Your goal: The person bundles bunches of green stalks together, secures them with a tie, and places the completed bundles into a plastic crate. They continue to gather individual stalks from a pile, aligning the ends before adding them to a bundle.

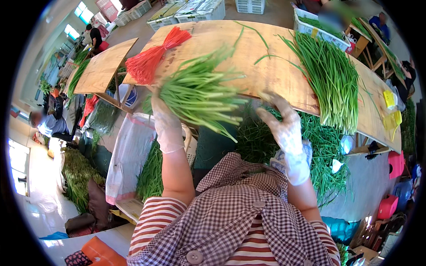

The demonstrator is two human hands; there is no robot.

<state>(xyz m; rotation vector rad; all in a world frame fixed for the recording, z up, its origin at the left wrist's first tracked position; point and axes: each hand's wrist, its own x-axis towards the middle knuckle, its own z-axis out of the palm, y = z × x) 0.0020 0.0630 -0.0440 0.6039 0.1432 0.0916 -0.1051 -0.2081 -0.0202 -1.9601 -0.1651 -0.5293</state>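
Observation:
In a pale glove, my left hand (164, 117) is closed round a loose bunch of green garlic chives (199, 91). The bunch is held over the near edge of the wooden table (270, 42), its pale stem ends fanning to the right and blurred by motion. My gloved right hand (284, 126) is apart from it, fingers spread and holding nothing, near the table's front edge. To the right a thick pile of garlic chives (330, 80) lies on the table, stems toward me. A tied bundle of red strips (155, 55) rests at the left, just beyond the bunch.
Loose greens (326, 159) heap below the table's front edge. At my left stands a white woven sack (131, 155) beside a crate of greens. Yellow items (391, 119) sit at the table's right end. White crates (199, 15) stand behind, and other people work at further tables.

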